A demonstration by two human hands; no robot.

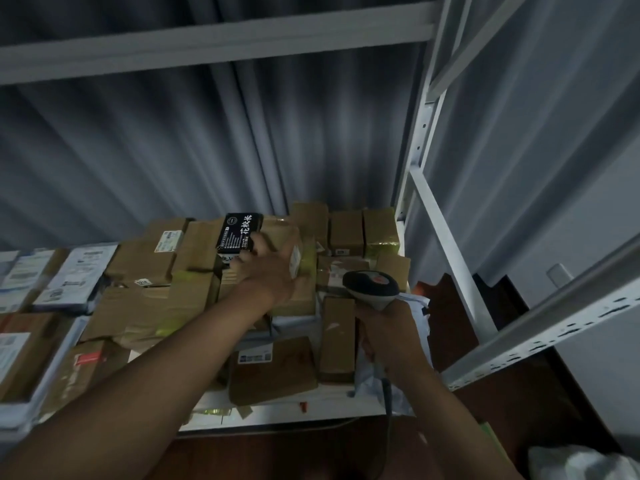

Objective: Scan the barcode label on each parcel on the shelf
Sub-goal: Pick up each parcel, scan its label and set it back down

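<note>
Left hand (pixel 273 268) reaches out over the pile, fingers curled round a brown cardboard parcel wrapped in clear tape (pixel 287 251), gripping it at the top of the heap. Just beyond those fingers, touching the same stack, sits a small black box with white printed lettering (pixel 239 233), tilted up toward the camera. Right hand (pixel 388 334) is lower and nearer, clenched round the handle of a grey-and-black handheld barcode scanner with a red button (pixel 374 287); the scanner's head points toward the parcel in the left hand, close beside it but apart. Under the right hand lies a long narrow brown carton (pixel 337 341), and between the two forearms a flat brown box with a white label (pixel 273 368). Left of the left arm, white plastic mailer bags with printed labels (pixel 76 275) lie side by side. All of it rests on a white metal shelf (pixel 311 407), its upright post (pixel 420 133) rising beyond the right hand.
</note>
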